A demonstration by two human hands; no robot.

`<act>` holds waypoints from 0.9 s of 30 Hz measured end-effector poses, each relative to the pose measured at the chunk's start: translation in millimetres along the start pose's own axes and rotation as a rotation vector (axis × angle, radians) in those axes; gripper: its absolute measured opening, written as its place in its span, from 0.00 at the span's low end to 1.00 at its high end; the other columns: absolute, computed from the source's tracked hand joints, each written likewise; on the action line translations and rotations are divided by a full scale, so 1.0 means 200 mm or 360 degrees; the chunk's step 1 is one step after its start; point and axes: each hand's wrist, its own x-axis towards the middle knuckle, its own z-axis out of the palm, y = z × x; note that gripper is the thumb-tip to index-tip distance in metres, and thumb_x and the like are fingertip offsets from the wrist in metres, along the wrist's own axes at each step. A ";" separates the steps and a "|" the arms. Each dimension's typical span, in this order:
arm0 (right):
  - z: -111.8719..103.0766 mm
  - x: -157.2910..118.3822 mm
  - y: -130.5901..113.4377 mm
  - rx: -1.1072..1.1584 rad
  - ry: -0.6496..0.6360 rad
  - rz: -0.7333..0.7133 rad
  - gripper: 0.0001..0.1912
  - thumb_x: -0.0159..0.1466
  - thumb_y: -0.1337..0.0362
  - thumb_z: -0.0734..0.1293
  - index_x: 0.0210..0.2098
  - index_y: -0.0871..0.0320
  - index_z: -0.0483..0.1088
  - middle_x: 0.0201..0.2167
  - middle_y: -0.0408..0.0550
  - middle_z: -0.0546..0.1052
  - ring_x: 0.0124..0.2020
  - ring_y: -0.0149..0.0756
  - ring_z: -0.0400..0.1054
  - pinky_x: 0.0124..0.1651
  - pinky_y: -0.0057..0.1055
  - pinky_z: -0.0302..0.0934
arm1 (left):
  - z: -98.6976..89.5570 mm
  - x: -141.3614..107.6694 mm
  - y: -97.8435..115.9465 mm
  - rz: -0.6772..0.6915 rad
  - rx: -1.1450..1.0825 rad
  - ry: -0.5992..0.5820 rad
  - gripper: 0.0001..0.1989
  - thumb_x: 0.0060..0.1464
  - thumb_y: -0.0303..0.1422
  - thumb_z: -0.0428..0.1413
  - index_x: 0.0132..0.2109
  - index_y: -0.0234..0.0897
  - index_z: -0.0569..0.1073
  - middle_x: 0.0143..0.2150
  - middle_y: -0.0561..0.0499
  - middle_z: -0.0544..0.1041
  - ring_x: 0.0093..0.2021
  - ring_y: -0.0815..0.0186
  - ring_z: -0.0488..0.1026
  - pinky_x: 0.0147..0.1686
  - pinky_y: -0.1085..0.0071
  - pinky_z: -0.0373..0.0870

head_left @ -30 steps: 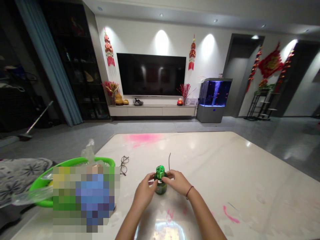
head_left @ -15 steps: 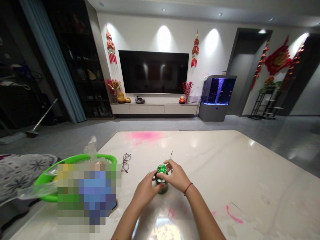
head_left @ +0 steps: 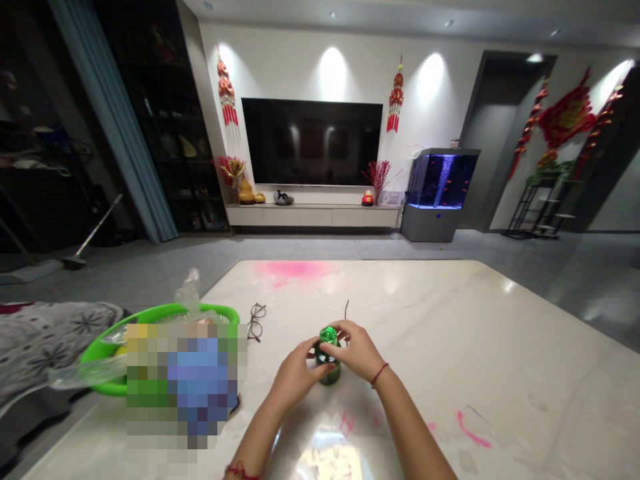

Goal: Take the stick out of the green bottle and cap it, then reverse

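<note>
A small dark green jar [head_left: 331, 377] stands upright on the table, capped with a shiny green lid [head_left: 328, 335]. My left hand [head_left: 298, 375] is wrapped round the side of the jar, thumb across its front. From the right, my right hand [head_left: 359, 350] grips the lid between thumb and fingers. Both hands are closed, and their fingers cover part of the jar. Just behind my right hand a thin dark strip [head_left: 347, 309] sticks out; most of it is hidden.
A pale marble table [head_left: 430, 300] bears pink stains. To the left are eyeglasses [head_left: 256, 323] and a green basket [head_left: 100, 388] with plastic bags, partly covered by a pixelated patch. Beyond stand a television [head_left: 313, 141], a low cabinet [head_left: 315, 217] and a fish tank [head_left: 443, 180].
The whole view has shifted slightly, so things appear a little further right. Both hands keep their hold on the jar and lid; a red bracelet on my left wrist now shows.
</note>
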 end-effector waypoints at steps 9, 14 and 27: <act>0.04 0.01 0.05 0.0350 -0.0048 0.0115 0.36 0.43 0.62 0.73 0.51 0.57 0.61 0.38 0.48 0.73 0.39 0.36 0.68 0.43 0.35 0.62 | -0.01 -0.01 0.04 -0.0032 0.0029 -0.0007 0.31 0.39 0.39 0.58 0.52 0.35 0.66 0.51 0.45 0.70 0.47 0.59 0.69 0.46 0.68 0.64; 0.10 0.02 0.03 0.0307 0.0006 0.0081 0.34 0.42 0.62 0.73 0.48 0.58 0.63 0.38 0.47 0.73 0.37 0.35 0.68 0.44 0.35 0.62 | 0.00 -0.01 0.02 -0.0031 0.0010 0.0032 0.31 0.37 0.37 0.59 0.52 0.35 0.67 0.52 0.44 0.70 0.48 0.59 0.68 0.48 0.66 0.63; 0.03 0.01 0.04 0.0300 0.0041 0.0147 0.30 0.42 0.64 0.72 0.45 0.58 0.65 0.41 0.50 0.73 0.39 0.37 0.69 0.45 0.37 0.63 | 0.00 -0.01 0.03 -0.0059 -0.0073 0.0004 0.33 0.37 0.41 0.59 0.53 0.36 0.66 0.52 0.44 0.70 0.46 0.58 0.70 0.45 0.66 0.65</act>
